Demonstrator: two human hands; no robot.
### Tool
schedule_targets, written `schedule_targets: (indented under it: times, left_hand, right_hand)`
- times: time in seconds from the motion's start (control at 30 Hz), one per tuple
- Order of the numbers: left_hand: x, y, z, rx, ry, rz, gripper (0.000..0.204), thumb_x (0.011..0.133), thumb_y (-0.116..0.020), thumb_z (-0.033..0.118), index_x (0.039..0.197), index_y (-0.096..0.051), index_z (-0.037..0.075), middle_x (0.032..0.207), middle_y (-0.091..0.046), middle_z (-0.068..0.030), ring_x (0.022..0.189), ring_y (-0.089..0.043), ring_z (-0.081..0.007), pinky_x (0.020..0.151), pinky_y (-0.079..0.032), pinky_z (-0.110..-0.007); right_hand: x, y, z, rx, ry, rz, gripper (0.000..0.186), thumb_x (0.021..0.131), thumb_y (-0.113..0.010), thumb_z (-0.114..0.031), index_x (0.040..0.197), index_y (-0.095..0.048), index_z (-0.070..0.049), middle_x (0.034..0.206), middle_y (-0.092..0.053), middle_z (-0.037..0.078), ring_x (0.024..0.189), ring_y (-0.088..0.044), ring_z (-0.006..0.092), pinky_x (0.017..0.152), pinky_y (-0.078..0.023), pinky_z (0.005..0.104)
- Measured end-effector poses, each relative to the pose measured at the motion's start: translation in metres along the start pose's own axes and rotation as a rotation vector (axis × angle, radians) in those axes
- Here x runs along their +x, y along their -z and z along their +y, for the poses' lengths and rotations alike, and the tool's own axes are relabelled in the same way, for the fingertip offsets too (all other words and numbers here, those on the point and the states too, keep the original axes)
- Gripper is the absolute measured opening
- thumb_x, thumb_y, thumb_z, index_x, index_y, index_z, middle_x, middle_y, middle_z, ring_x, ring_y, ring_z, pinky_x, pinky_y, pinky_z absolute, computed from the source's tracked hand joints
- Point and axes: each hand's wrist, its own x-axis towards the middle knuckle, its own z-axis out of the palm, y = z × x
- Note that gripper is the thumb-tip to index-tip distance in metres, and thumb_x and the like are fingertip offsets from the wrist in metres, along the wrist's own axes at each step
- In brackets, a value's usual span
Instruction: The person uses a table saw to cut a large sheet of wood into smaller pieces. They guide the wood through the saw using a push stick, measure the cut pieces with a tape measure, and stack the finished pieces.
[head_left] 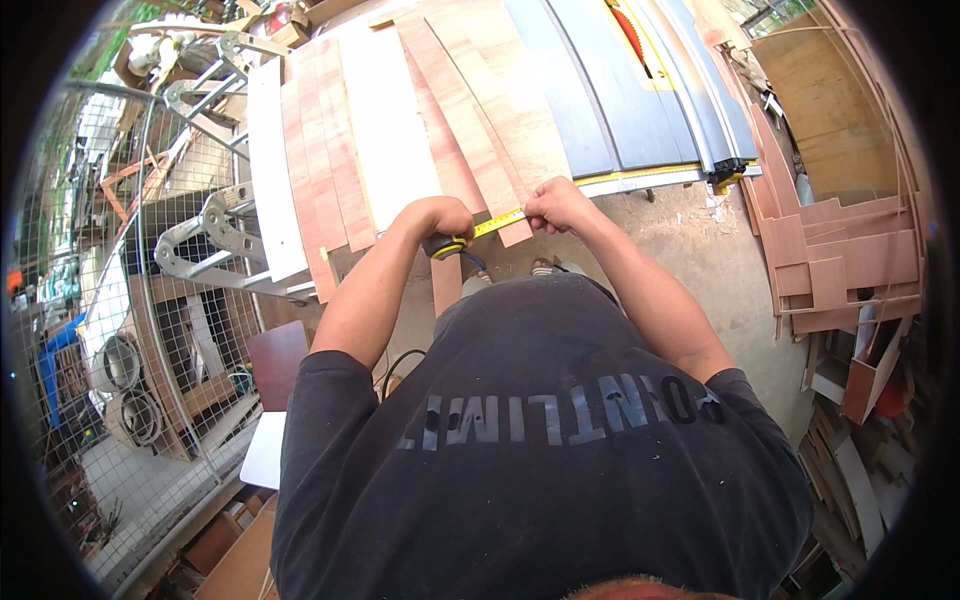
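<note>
Bright daylight, sharp, fisheye-bent dark rim

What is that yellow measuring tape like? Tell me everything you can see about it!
The yellow measuring tape has a small black and yellow case and a thin yellow blade. The left hand grips the case, and the right hand pinches the blade's far end. The blade is pulled out a short way, slanting up to the right, across the near end of a long reddish-brown wooden strip. Its markings are too small to read.
</note>
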Motion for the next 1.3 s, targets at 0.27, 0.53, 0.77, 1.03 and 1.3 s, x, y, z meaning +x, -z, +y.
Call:
schedule_targets:
  times: [0.27,0.53,0.77,1.03,1.3]
  left_hand:
    - [-0.005,-0.001,-0.001,0.023,-0.022,0.03,0.021,0.077,-0.072,0.019,0.087,-0.076,0.001,0.078,-0.07,-0.0113,0.07,-0.063,-0.0197,0.065,-0.052,-0.039]
    - [-0.088,0.023,-0.029,-0.108,0.041,0.671,0.03,0.089,-0.057,0.024,0.099,-0.075,0.004,0.097,-0.073,-0.0199,0.096,-0.069,-0.0336,0.085,-0.053,-0.043]
    - [-0.086,0.048,-0.124,0.122,0.361,1.199,0.04,0.093,-0.058,0.03,0.124,-0.063,0.005,0.116,-0.062,-0.0217,0.109,-0.061,-0.0391,0.092,-0.05,-0.048]
    - [-0.06,0.021,-0.152,0.055,0.244,1.543,0.083,0.087,-0.068,0.043,0.148,-0.031,0.003,0.119,-0.053,-0.0246,0.117,-0.049,-0.0424,0.101,-0.04,-0.051]
    - [-0.07,-0.014,-0.069,-0.09,-0.293,1.457,0.05,0.087,-0.071,0.04,0.115,-0.059,0.0,0.107,-0.063,-0.0192,0.104,-0.061,-0.0357,0.09,-0.048,-0.043]
  right_hand:
    - [-0.006,0.001,0.005,-0.045,0.079,-0.041,0.018,0.085,-0.066,-0.016,0.093,-0.068,0.0,0.071,-0.068,0.006,0.051,-0.058,0.0095,0.043,-0.042,0.0245]
    - [-0.047,-0.04,-0.013,-0.703,0.409,0.236,0.101,0.079,-0.073,-0.05,0.154,-0.024,-0.003,0.132,-0.054,0.029,0.114,-0.061,0.0424,0.098,-0.049,0.0505]
    - [-0.02,-0.057,-0.04,-0.889,0.336,0.331,0.087,0.082,-0.064,-0.026,0.155,-0.021,-0.006,0.117,-0.053,0.031,0.099,-0.063,0.0468,0.086,-0.053,0.0536]
    - [-0.034,-0.024,-0.008,-0.93,0.266,0.504,0.077,0.082,-0.06,-0.023,0.151,-0.032,-0.008,0.112,-0.051,0.026,0.103,-0.058,0.0432,0.091,-0.049,0.053]
    - [-0.006,-0.003,0.048,-0.047,0.216,0.308,0.088,0.081,-0.07,-0.034,0.152,-0.03,-0.001,0.128,-0.058,0.028,0.113,-0.061,0.0381,0.095,-0.05,0.0427]
